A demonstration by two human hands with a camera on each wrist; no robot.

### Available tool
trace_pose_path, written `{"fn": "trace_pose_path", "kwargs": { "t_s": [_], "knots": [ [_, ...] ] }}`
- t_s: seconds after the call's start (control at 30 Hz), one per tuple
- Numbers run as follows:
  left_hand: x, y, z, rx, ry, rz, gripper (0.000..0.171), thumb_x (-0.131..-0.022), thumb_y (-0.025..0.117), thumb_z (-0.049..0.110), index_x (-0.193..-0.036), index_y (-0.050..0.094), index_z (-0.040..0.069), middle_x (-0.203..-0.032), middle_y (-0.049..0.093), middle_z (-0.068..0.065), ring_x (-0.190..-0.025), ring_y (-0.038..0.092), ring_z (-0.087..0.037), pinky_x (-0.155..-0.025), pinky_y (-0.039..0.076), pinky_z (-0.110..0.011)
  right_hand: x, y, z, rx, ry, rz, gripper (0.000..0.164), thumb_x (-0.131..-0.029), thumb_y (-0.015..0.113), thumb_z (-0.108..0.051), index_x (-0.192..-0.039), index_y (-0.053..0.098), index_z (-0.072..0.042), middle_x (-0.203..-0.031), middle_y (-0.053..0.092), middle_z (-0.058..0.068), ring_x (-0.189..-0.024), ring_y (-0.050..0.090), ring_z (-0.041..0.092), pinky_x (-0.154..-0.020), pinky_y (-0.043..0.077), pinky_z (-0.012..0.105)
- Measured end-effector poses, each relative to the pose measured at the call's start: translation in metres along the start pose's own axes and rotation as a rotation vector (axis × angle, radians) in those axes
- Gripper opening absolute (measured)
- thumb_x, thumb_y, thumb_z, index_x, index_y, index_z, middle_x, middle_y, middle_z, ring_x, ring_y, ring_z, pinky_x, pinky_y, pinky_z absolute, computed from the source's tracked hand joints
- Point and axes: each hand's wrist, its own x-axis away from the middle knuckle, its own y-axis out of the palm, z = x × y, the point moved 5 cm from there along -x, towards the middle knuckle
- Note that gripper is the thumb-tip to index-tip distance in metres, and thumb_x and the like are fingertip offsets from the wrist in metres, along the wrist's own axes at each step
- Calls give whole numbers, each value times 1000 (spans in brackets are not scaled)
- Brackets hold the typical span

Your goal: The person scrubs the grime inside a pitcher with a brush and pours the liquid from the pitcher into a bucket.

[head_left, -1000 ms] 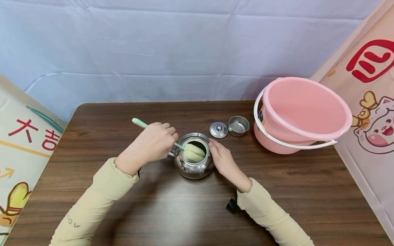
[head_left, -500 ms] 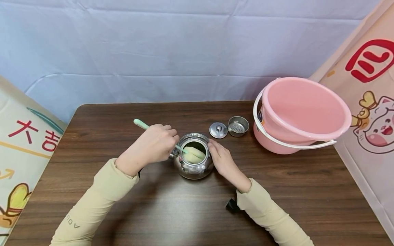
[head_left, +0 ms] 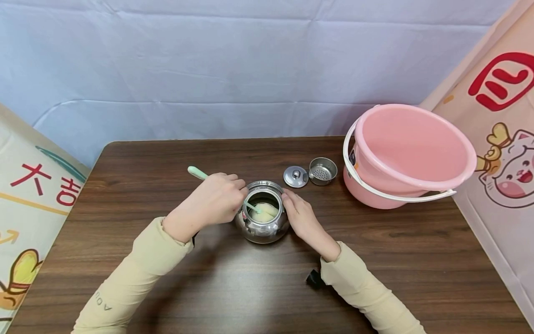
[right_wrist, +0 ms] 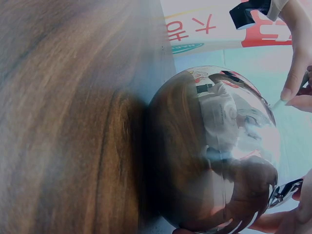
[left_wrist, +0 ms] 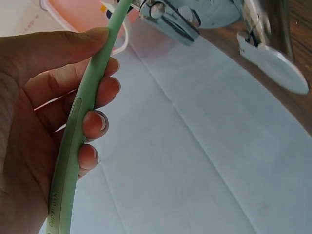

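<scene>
In the head view, a shiny stainless steel teapot [head_left: 260, 235] stands uncovered at mid-table. My left hand [head_left: 218, 198] grips the pale green cup brush [head_left: 196, 172] from above. In the left wrist view, my thumb and curled fingers [left_wrist: 101, 123] close round its handle. The pale sponge head [head_left: 263, 215] sits down inside the teapot's mouth, and the thin neck slants over the rim. My right hand [head_left: 303, 218] holds the teapot's right side, its fingertips up by the rim. In the right wrist view, the mirror-like teapot belly [right_wrist: 214, 156] fills the middle, with finger parts along its lower edge.
Behind the teapot lie its knobbed lid [head_left: 295, 176] and a small perforated strainer [head_left: 323, 171], side by side. A large pink bucket [head_left: 375, 178] with a white handle stands at the back right. The dark wooden table [head_left: 246, 297] meets a pale cloth backdrop [head_left: 200, 74].
My left hand has moved a little right and forward along with the brush, and the sponge head has sunk deeper into the teapot. The right hand and the teapot have stayed put.
</scene>
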Motion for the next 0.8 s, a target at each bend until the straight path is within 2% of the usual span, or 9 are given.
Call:
{"fn": "trace_pose_path", "kwargs": {
  "t_s": [0.3, 0.6, 0.8],
  "knots": [
    [-3, 5, 0, -23, -22, 33, 19, -68, 59, -3, -58, 50, 11, -55, 42, 0, -52, 44, -17, -47, 36, -27, 1, -1, -1, 3, -9, -8, 47, -98, 29, -29, -130, 48, 0, -132, 48, 17, -124, 41, 31, -102, 31, 42],
    [-1, 6, -3, -70, -51, 69, 16, -69, 56, -6, -60, 53, 8, -56, 43, -1, -52, 42, -19, -46, 34, -27, 0, 0, 0, 6, -17, -6, 47, -98, 29, -30, -130, 48, 0, -132, 48, 17, -124, 41, 31, -101, 31, 43],
    [0, 3, -3, -107, -52, 58, 16, -67, 58, -5, -60, 53, 8, -56, 44, -2, -53, 43, -20, -46, 34, -27, 0, 1, 2, 6, -56, 34, 58, -97, 24, -42, -128, 49, 1, -129, 50, 19, -121, 43, 35, -99, 33, 44]
  ]
}}
